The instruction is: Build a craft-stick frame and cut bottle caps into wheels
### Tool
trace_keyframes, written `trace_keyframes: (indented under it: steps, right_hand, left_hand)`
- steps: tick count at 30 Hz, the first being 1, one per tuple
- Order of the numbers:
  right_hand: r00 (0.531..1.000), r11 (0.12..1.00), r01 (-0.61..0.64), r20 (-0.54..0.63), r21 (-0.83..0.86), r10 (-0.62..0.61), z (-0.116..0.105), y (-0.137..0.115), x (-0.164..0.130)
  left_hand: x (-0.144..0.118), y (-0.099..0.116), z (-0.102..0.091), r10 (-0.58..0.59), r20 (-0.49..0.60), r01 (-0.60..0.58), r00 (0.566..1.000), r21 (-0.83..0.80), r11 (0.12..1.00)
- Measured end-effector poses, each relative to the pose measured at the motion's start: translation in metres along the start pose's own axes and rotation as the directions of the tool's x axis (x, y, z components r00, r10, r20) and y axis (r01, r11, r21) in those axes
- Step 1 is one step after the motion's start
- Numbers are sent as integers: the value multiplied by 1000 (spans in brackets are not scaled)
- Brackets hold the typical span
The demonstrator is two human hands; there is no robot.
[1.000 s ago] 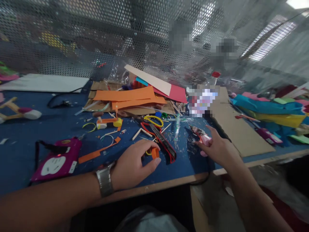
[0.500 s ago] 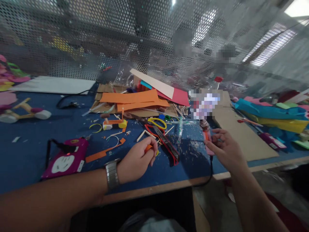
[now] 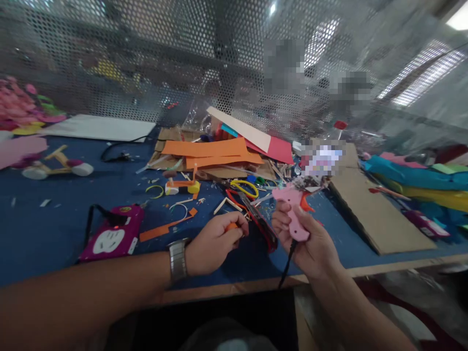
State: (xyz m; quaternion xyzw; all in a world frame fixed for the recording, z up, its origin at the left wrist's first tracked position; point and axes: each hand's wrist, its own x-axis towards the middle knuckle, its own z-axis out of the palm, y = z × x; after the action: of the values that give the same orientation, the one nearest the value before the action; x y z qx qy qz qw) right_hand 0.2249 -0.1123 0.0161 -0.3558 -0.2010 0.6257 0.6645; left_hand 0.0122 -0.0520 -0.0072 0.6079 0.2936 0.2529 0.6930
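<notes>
Both of your hands are closed on something over the near edge of the blue table [image 3: 44,234]. Your right hand [image 3: 310,241] grips a pink glue gun [image 3: 292,207] by its handle, lifted clear of the tabletop, nozzle pointing toward the far side, its black cord [image 3: 287,265] hanging down past the table edge. Your left hand [image 3: 215,241], with a metal watch [image 3: 178,258] on the wrist, rests on the table and pinches a small orange piece [image 3: 231,226] between thumb and curled fingers. Just beyond that hand lie a red and black cutter [image 3: 258,222] and yellow-handled scissors [image 3: 244,187]. Farther back sits a pile of orange paper strips [image 3: 208,151], and a magenta gadget [image 3: 113,234] lies well to the left. A brown cardboard sheet [image 3: 373,209] lies to the right of the glue gun.
</notes>
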Motion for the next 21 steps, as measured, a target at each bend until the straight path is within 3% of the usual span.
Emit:
trace_keyframes:
  steps: [3, 5, 8, 10, 15, 21]
  right_hand:
    - [1000, 999, -11, 8, 44, 10, 11, -4, 3]
    - [1000, 999, 13, -21, -41, -14, 17, -8, 10]
    - [973, 950, 198, -68, -243, -220, 25, -15, 24]
    - [950, 906, 286, -31, -313, -311, 29, -19, 33]
    - [953, 917, 295, 148, -269, -264, 34, -23, 47]
    - [937, 898, 327, 227, -295, -267, 30, -7, 56]
  left_hand:
    - [1, 1, 0, 14, -24, -15, 1000, -36, 999]
    - [1, 1, 0, 27, -42, -29, 999, -55, 998]
    - [1, 1, -1, 38, -60, -42, 997, -78, 996]
    - [2, 0, -1, 35, -66, -41, 997, -92, 995]
    - [3, -1, -2, 18, -95, -30, 995, -126, 992]
    - [5, 2, 0, -3, -136, -22, 991, -182, 983]
